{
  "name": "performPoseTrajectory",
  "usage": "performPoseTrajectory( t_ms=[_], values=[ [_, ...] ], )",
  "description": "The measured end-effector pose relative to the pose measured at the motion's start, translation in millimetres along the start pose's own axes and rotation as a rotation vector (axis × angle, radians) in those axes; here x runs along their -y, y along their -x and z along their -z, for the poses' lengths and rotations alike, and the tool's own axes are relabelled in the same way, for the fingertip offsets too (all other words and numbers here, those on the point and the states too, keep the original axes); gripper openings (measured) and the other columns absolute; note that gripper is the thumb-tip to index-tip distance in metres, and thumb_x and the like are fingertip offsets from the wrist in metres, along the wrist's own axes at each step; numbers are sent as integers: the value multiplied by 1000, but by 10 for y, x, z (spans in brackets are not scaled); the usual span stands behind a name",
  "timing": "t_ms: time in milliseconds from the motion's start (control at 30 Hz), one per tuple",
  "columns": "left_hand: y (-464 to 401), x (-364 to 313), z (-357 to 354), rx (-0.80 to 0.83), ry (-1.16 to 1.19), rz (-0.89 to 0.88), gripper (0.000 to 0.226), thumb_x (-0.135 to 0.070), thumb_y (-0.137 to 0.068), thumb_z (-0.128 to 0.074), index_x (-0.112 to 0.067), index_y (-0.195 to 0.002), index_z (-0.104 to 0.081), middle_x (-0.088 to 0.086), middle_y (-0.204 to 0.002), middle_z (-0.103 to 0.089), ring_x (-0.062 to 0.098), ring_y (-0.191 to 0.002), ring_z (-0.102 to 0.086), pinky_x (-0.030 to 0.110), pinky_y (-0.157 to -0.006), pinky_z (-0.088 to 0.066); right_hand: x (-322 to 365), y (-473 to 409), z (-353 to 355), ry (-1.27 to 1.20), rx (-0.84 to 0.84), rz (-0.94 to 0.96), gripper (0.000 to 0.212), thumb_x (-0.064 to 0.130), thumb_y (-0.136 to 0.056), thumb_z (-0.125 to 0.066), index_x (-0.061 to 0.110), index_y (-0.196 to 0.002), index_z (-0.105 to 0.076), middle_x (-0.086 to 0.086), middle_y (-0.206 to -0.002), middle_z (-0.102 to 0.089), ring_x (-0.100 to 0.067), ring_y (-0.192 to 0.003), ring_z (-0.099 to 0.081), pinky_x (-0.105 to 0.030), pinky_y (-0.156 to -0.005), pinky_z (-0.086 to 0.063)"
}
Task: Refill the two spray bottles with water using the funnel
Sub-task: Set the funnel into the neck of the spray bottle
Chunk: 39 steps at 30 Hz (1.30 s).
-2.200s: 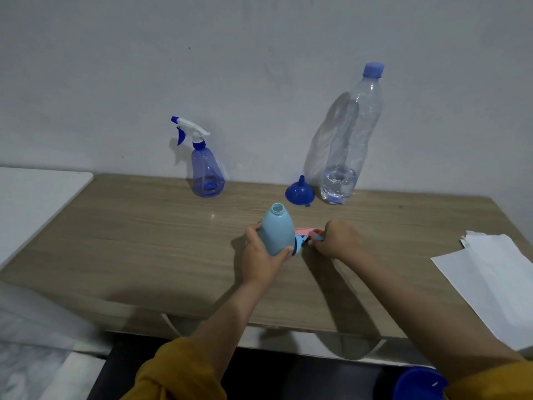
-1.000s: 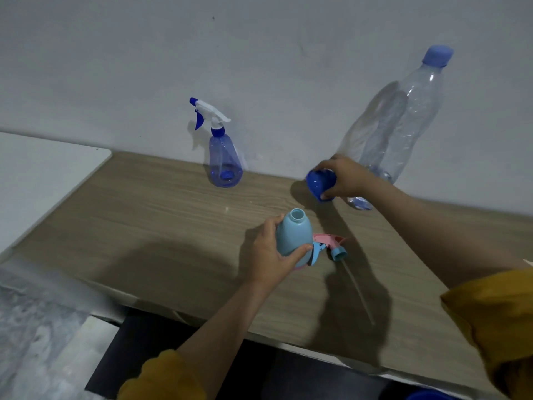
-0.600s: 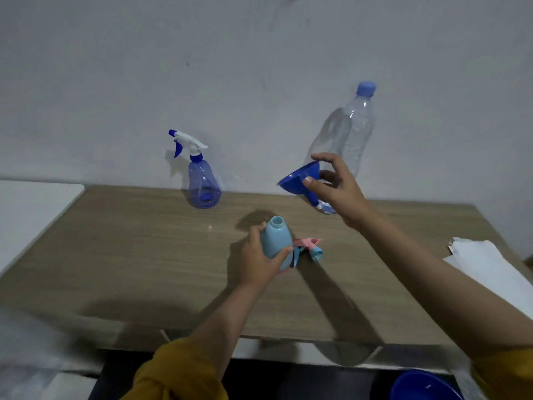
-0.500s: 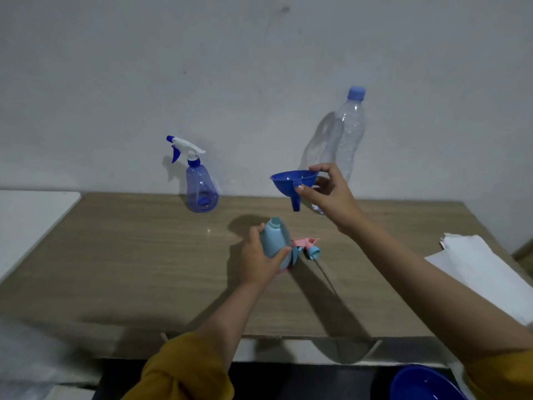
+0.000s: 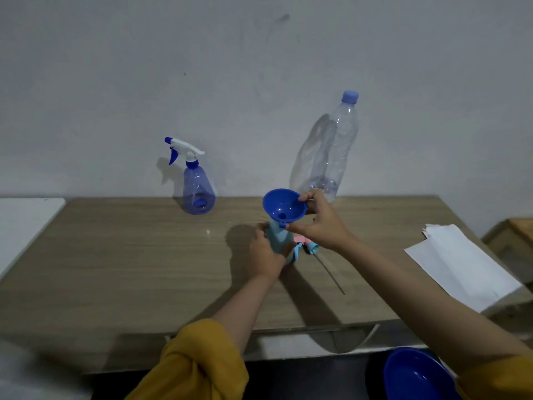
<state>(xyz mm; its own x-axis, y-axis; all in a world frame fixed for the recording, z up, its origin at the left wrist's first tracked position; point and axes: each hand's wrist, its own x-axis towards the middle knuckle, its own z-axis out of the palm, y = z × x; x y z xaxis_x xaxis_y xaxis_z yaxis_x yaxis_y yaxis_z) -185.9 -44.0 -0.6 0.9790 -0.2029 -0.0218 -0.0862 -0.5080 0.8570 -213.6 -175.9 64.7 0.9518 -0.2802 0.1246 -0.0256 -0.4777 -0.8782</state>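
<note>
My left hand (image 5: 266, 255) grips the light blue spray bottle (image 5: 278, 241), which stands upright mid-table with its top off. My right hand (image 5: 320, 223) holds the dark blue funnel (image 5: 284, 207) by its rim, spout down at the bottle's neck. The mouth of the bottle is hidden behind the funnel. The pink and blue spray head (image 5: 307, 246) with its thin tube lies on the table just right of the bottle. A second, translucent blue spray bottle (image 5: 197, 190) with a white trigger stands by the wall. A tall clear water bottle (image 5: 336, 151) with a blue cap stands behind my right hand.
White sheets of paper (image 5: 458, 267) lie at the right end of the wooden table (image 5: 129, 255). A blue bowl-like item (image 5: 415, 376) sits below the table's front edge at the lower right. A white surface (image 5: 26, 223) adjoins the table on the left.
My right hand let go of the spray head, reached to the funnel by the water bottle, lifted it, turned it spout down and lowered it onto the light blue bottle. My left hand kept its grip.
</note>
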Motion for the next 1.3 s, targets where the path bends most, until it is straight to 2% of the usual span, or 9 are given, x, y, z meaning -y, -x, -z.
performPoseTrajectory(
  t_ms=[233, 333, 467, 667, 733, 833, 900, 1033, 1300],
  values=[
    [-88, 147, 71, 92, 105, -71, 72, -36, -70, -80, -23, -127, -38, 1, -116, -59, 20, -104, -58, 38, -83, -52, 25, 60, -86, 30, -23, -18, 56, 19, -70, -84, 21, -110, -44, 0, -117, -58, -14, -107, -59, -16, -77, -46],
    [-118, 195, 155, 110, 110, -126, 72, -33, -70, -80, -18, -127, -39, 1, -123, -57, 20, -111, -55, 38, -86, -51, 35, 82, -90, 43, -25, -16, 56, 16, -72, -81, 21, -113, -44, 0, -117, -57, -15, -107, -58, -13, -76, -44],
    [-139, 167, 251, 112, 119, -192, 78, -34, -72, -78, -14, -134, -36, 2, -138, -47, 20, -123, -48, 27, -88, -44, 57, 94, -77, 69, -25, -23, 64, 16, -74, -80, 23, -124, -41, 2, -121, -57, -14, -106, -58, -15, -76, -44],
    [-136, -21, 392, 127, 208, -278, 85, -42, -68, -80, -21, -136, -33, -5, -142, -40, 13, -127, -41, 24, -95, -37, 56, 102, 35, 112, -4, -21, 76, 10, -76, -77, 22, -137, -35, -1, -131, -54, -17, -110, -55, -17, -75, -43],
    [-131, -115, 421, 90, 209, -308, 90, -43, -66, -82, -20, -137, -32, -4, -141, -41, 10, -125, -41, 24, -97, -37, 29, 87, 96, 125, -9, -15, 74, 6, -78, -74, 23, -138, -34, -3, -132, -54, -18, -112, -55, -20, -76, -43],
    [-138, -253, 434, 43, 199, -317, 106, -45, -64, -82, -14, -145, -22, 0, -145, -36, 13, -130, -39, 25, -102, -36, -26, 17, 210, 155, -7, 7, 68, 2, -82, -67, 23, -138, -35, -4, -130, -52, -19, -113, -55, -14, -67, -43],
    [-155, -314, 434, 28, 160, -317, 111, -50, -63, -81, -14, -147, -18, 1, -149, -32, 15, -133, -35, 27, -104, -36, -75, -63, 299, 151, -7, 23, 65, 0, -83, -64, 24, -136, -37, -6, -130, -52, -21, -112, -56, -15, -71, -44],
    [-153, -485, 430, -52, 118, -346, 109, -63, -61, -75, -21, -145, -20, -3, -149, -30, 15, -134, -34, 34, -105, -39, -121, -226, 479, 177, -15, 82, 57, 0, -84, -60, 23, -133, -41, -6, -127, -53, -18, -106, -57, -15, -74, -45],
    [-548, -1366, 221, -124, 114, -457, 100, -59, -68, -71, -21, -145, -20, -3, -151, -27, 15, -136, -32, 40, -109, -36, 89, -768, 1093, 201, -220, 216, 47, 8, -85, -64, 12, -129, -48, -9, -122, -58, -19, -103, -57, -25, -81, -43]
  ],
)
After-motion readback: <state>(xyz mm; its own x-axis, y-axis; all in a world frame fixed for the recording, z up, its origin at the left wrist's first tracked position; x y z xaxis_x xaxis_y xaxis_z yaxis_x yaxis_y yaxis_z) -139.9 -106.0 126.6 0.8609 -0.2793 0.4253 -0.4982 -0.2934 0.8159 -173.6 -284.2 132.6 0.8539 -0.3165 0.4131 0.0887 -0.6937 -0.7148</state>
